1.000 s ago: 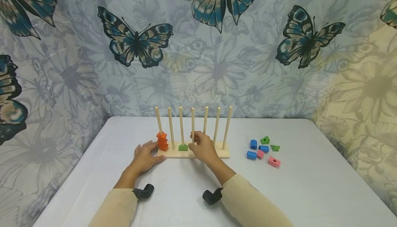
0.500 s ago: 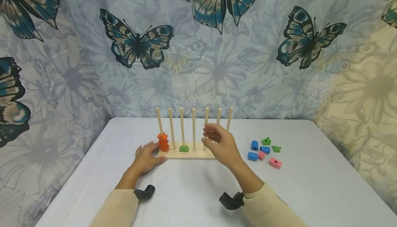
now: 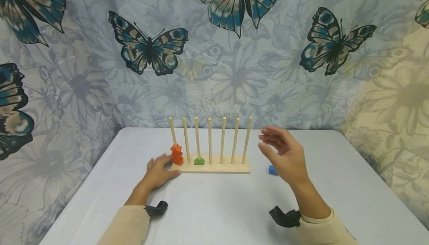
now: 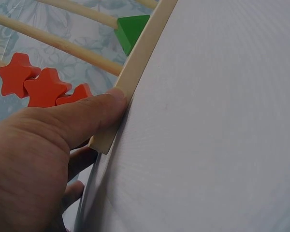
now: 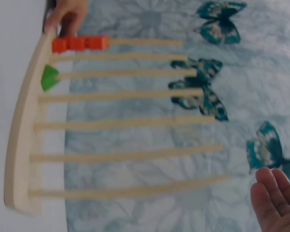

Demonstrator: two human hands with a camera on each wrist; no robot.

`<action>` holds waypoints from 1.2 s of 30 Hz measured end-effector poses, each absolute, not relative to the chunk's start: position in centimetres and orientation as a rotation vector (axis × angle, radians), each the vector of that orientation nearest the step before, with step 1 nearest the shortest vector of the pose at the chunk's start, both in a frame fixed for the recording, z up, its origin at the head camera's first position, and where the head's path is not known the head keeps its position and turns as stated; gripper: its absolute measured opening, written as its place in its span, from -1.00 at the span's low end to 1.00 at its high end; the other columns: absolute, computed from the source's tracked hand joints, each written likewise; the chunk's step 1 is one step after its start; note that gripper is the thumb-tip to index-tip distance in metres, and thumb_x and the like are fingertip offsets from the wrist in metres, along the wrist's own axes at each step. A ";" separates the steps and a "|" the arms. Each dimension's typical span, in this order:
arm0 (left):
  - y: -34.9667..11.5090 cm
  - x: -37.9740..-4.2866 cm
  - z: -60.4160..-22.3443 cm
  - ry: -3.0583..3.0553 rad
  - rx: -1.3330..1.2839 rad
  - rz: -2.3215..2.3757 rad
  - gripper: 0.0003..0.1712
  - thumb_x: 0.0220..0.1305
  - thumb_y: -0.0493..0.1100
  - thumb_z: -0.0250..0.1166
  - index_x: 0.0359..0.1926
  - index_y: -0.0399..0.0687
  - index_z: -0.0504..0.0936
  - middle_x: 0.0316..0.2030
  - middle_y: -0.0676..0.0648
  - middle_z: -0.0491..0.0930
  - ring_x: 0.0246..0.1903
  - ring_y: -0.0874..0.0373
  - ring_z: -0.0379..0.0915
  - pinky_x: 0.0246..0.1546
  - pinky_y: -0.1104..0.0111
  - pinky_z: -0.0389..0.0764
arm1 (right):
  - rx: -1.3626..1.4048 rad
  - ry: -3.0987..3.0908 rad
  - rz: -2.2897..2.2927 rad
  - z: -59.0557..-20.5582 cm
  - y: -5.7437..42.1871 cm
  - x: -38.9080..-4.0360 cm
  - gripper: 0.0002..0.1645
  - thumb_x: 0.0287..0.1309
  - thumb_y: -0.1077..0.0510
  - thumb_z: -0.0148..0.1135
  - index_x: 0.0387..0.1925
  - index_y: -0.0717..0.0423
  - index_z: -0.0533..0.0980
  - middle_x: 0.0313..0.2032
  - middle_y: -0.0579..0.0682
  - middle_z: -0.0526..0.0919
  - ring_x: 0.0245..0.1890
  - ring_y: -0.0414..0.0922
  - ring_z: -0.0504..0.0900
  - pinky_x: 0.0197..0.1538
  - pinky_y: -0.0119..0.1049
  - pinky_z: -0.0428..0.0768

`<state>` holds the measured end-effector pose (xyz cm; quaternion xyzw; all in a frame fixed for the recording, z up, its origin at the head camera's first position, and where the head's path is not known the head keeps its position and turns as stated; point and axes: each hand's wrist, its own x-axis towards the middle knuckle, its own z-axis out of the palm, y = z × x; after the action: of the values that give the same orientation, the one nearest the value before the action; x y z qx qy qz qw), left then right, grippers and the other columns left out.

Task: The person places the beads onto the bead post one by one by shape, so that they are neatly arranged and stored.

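Note:
A wooden peg board (image 3: pixel 218 169) with several upright pegs stands mid-table. My left hand (image 3: pixel 158 174) holds its left end, the thumb pressed on the front edge and the other fingers round the end of the base (image 4: pixel 106 140). Three orange star beads (image 4: pixel 47 88) are stacked on the leftmost peg, right beside that hand. On the third peg a green triangular bead (image 3: pixel 199 161) sits down at the base. My right hand (image 3: pixel 289 161) is in the air right of the board, fingers loosely spread, nothing held. It hides most of the loose beads behind it; a blue cylinder bead (image 3: pixel 273 170) peeks out.
The white-covered table (image 3: pixel 207 207) ends at the back against a wall hanging (image 3: pixel 234 81) with butterflies and flowers. The bare pegs (image 5: pixel 130 125) rise high between the two hands. Each wrist wears a black camera mount (image 3: pixel 285 217).
My right hand has left the pegs near the board's middle and moved right, over the loose beads, its fingers spreading. My left hand has stayed at the board's end.

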<state>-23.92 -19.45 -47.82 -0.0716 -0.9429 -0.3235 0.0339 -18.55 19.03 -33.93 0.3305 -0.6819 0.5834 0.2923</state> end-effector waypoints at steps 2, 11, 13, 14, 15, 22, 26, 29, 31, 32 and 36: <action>-19.4 -23.9 -47.8 -2.905 -0.224 -0.988 -0.15 0.00 0.07 0.51 0.26 -0.23 0.47 0.24 -0.25 0.41 0.34 -0.21 0.08 0.32 -0.15 -0.33 | 0.864 -1.794 1.551 -33.8 20.3 -18.5 -0.41 -0.09 0.72 0.17 0.08 0.56 0.39 -0.08 0.39 0.50 -0.09 0.02 0.60 0.01 -0.33 0.56; -19.3 -23.8 -47.5 -2.911 -0.209 -1.019 -0.14 0.00 0.06 0.51 0.28 -0.23 0.45 0.26 -0.24 0.39 0.36 -0.19 0.05 0.33 -0.12 -0.36 | 0.486 -1.877 1.486 -34.2 25.7 -19.2 -0.47 0.09 0.56 0.21 0.14 0.38 0.44 -0.05 0.18 0.56 -0.07 -0.10 0.60 0.01 -0.48 0.52; -19.3 -23.8 -47.6 -2.913 -0.207 -1.013 -0.14 0.01 0.06 0.50 0.28 -0.23 0.45 0.26 -0.24 0.39 0.36 -0.19 0.05 0.33 -0.12 -0.36 | 0.409 -1.883 1.495 -34.5 26.8 -19.4 -0.48 0.12 0.52 0.21 0.15 0.35 0.44 -0.04 0.15 0.56 -0.07 -0.10 0.59 0.01 -0.51 0.50; -19.3 -23.9 -47.6 -2.915 -0.205 -1.012 -0.14 0.01 0.06 0.50 0.28 -0.23 0.45 0.26 -0.24 0.39 0.36 -0.19 0.05 0.33 -0.11 -0.36 | 0.382 -1.873 1.516 -34.6 27.3 -19.6 -0.48 0.13 0.51 0.21 0.16 0.34 0.44 -0.04 0.14 0.56 -0.06 -0.09 0.58 0.01 -0.51 0.50; -19.3 -23.9 -47.6 -2.916 -0.204 -1.010 -0.14 0.01 0.06 0.50 0.28 -0.23 0.44 0.26 -0.24 0.39 0.36 -0.19 0.05 0.33 -0.11 -0.36 | 0.354 -1.867 1.527 -34.7 27.7 -19.7 -0.49 0.13 0.50 0.21 0.16 0.34 0.44 -0.04 0.13 0.56 -0.06 -0.08 0.57 0.00 -0.52 0.50; -19.3 -23.9 -47.7 -2.914 -0.195 -1.007 -0.15 0.00 0.05 0.51 0.28 -0.23 0.45 0.25 -0.24 0.40 0.35 -0.19 0.06 0.33 -0.12 -0.37 | 0.173 -1.778 1.713 -36.6 30.1 -21.1 -0.55 0.14 0.45 0.25 0.10 0.28 0.50 -0.08 0.10 0.57 -0.10 -0.11 0.57 -0.12 -0.55 0.54; -19.2 -23.9 -47.6 -2.920 -0.201 -1.001 -0.14 0.01 0.05 0.51 0.29 -0.21 0.44 0.26 -0.24 0.39 0.35 -0.19 0.06 0.32 -0.12 -0.36 | -0.007 -1.865 1.724 -38.7 31.6 -22.2 -0.58 0.20 0.33 0.27 0.11 0.17 0.52 -0.08 0.05 0.55 -0.16 -0.21 0.57 -0.19 -0.59 0.55; -19.2 -23.9 -47.6 -2.917 -0.209 -0.996 -0.14 0.01 0.05 0.51 0.29 -0.22 0.44 0.26 -0.24 0.39 0.35 -0.19 0.07 0.32 -0.13 -0.36 | -0.120 -1.952 1.730 -40.4 32.7 -23.0 -0.56 0.25 0.20 0.26 0.16 0.15 0.49 -0.03 0.02 0.52 -0.15 -0.23 0.55 -0.20 -0.60 0.55; -19.3 -23.9 -47.6 -2.917 -0.208 -0.995 -0.14 0.01 0.05 0.51 0.29 -0.22 0.44 0.26 -0.24 0.39 0.35 -0.19 0.07 0.32 -0.13 -0.36 | -0.177 -2.029 1.695 -41.5 33.3 -23.5 -0.52 0.27 0.10 0.26 0.19 0.13 0.46 -0.01 -0.03 0.52 -0.12 -0.25 0.52 -0.19 -0.60 0.54; -19.3 -23.9 -47.6 -2.917 -0.209 -0.991 -0.14 0.01 0.06 0.50 0.29 -0.22 0.44 0.26 -0.25 0.39 0.35 -0.20 0.07 0.32 -0.13 -0.35 | -0.199 -2.064 1.683 -42.0 33.6 -23.7 -0.50 0.27 0.07 0.25 0.20 0.12 0.45 0.00 -0.05 0.51 -0.11 -0.25 0.51 -0.19 -0.60 0.54; -19.4 -24.0 -47.6 -2.917 -0.211 -0.990 -0.14 0.00 0.07 0.50 0.27 -0.24 0.45 0.25 -0.25 0.39 0.35 -0.20 0.06 0.32 -0.13 -0.35 | -0.237 -2.170 1.651 -43.6 34.6 -24.1 -0.44 0.28 -0.01 0.23 0.24 0.12 0.43 0.01 -0.09 0.51 -0.09 -0.30 0.50 -0.18 -0.59 0.54</action>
<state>-23.97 -19.37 -47.61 -0.0684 -0.9444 -0.3205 0.0271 -24.14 34.65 -43.59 -0.0847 -0.7768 0.5908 0.2010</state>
